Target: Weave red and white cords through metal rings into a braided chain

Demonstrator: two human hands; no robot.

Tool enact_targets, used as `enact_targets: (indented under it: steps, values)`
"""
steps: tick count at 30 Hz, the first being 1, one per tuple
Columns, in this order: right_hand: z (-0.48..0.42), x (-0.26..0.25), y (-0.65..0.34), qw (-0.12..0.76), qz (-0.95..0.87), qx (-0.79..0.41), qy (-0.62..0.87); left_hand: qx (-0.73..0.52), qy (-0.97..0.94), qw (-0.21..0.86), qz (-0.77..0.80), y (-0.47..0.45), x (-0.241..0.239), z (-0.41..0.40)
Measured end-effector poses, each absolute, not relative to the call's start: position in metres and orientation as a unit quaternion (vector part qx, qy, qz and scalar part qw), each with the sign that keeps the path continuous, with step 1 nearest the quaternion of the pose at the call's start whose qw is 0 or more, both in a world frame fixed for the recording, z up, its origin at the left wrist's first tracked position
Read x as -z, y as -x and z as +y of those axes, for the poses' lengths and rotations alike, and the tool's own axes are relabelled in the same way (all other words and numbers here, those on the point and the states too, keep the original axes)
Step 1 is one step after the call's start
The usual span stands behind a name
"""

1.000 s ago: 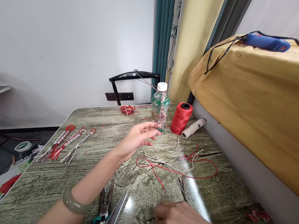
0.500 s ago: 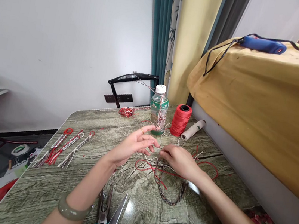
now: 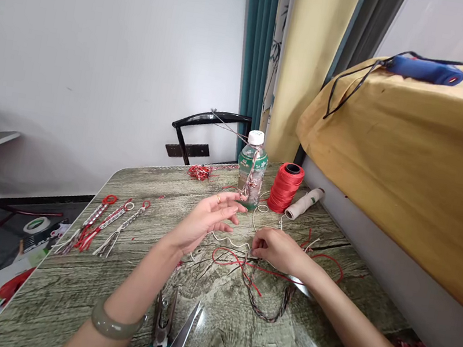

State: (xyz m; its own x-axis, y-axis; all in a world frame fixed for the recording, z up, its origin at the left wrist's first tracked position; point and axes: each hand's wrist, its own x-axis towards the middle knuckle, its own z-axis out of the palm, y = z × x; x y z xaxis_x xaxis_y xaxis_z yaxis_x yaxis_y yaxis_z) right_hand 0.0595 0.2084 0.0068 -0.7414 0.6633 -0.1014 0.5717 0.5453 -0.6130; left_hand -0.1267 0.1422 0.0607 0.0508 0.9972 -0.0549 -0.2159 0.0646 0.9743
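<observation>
Head view: the left hand [image 3: 213,217] was reaching over the table [image 3: 63,293], palm partly turned inward, fingers loosely bent and spread apart, index fingertip at the lower end of a braided cord [image 3: 252,171]; could not tell whether finger and cord touched. That cord hung down the front of an upright bottle [image 3: 244,162] with a white cap, and thin strings ran from near the bottle's neck to a black chair [image 3: 191,118] behind. The right hand [image 3: 276,248] was low over the table, fingers curled together, above the upper end of a dark cord [image 3: 267,319], which lay in a loop nearer the wearer; grip on it could not be told. Around the hands lay a red cord [image 3: 260,291] and a white cord [image 3: 223,238]. A red spool [image 3: 285,191] stood just beside the bottle, with a pale roll [image 3: 303,204] lying next to it. Three tassels [image 3: 105,227] lay at the table's left. Scissors [image 3: 184,333] lay beside pliers [image 3: 162,327] at the near edge of the view.
</observation>
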Motion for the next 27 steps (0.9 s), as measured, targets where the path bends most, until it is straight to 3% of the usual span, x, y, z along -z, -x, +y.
enact_targets:
  steps: [11, 18, 27]
  values:
    - [0.205, -0.063, -0.065, 0.175, -0.813, -0.461, 0.309, -0.639, -0.332, 0.501, 0.48, 0.116, -0.063, 0.153]
    - [0.219, -0.07, -0.052, 0.3, -0.76, -0.46, 0.349, -0.635, -0.316, 0.513, 0.484, 0.104, -0.066, 0.155]
    - [0.219, -0.073, -0.044, 0.369, -0.705, -0.521, 0.309, -0.62, -0.329, 0.521, 0.485, 0.092, -0.074, 0.158]
